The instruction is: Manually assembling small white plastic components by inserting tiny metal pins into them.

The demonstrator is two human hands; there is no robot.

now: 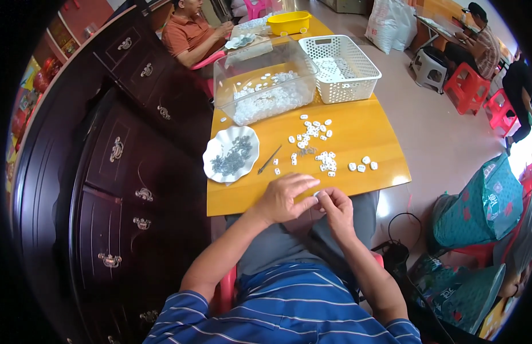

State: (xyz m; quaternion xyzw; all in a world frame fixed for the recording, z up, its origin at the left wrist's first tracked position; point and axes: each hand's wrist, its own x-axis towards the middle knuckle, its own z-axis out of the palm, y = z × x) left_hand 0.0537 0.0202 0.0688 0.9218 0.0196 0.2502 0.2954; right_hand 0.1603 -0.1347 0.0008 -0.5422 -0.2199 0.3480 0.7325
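Observation:
Over the table's near edge, my right hand is closed in a pinch on a small white plastic piece. My left hand comes up beside it with its fingers stretched out and its thumb tip at the piece. Beyond my hands lie loose white plastic pieces with dark holes. A small heap of thin dark metal bits is among them. To the left of these lies a dark, slim pointed tool. A scalloped white plate holds many small grey metal parts.
A clear plastic bin of white pieces and a white perforated basket stand at the table's far part, with a yellow tub behind. Dark drawers flank the left. Teal bags are at right. Other people sit farther off.

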